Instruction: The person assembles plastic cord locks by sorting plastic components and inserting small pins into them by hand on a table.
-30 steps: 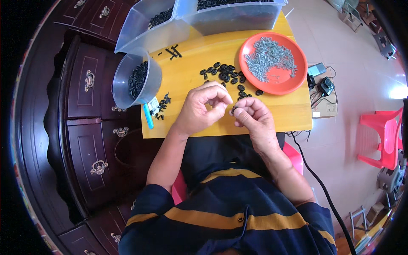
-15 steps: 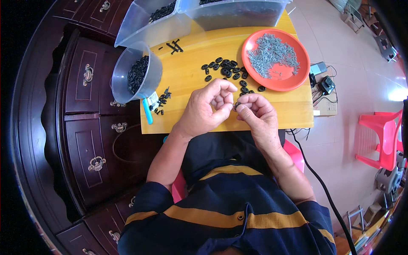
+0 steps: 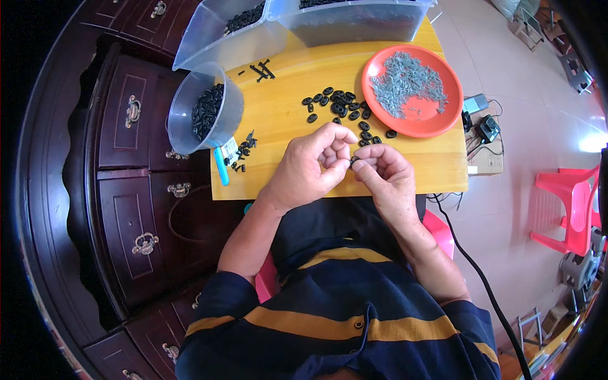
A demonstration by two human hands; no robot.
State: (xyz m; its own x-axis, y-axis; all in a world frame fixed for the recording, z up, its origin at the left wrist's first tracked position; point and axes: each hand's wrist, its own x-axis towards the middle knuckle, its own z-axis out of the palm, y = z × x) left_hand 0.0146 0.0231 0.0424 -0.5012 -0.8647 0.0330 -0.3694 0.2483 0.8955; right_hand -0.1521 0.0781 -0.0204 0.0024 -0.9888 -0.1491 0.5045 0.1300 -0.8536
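Note:
My left hand [image 3: 310,166] and my right hand [image 3: 384,175] meet fingertip to fingertip over the near edge of the small yellow wooden table [image 3: 437,161]. Together they pinch a small black part [image 3: 353,163], mostly hidden by the fingers. Just beyond the hands lies a loose heap of black oval rings [image 3: 345,107] on the tabletop. An orange plate [image 3: 443,123] holding several small grey metal pieces [image 3: 405,82] sits at the table's far right.
A round clear tub [image 3: 183,120] of black rings stands at the left edge, with a blue pen [image 3: 221,166] and a few black bits [image 3: 244,151] near it. Two clear bins [image 3: 304,25] line the back. A dark drawer cabinet [image 3: 126,158] is left; a red chair [image 3: 573,202] right.
The hands stay joined on the small part while the fingers shift slightly. The whole scene slid a little in the picture as the head moved.

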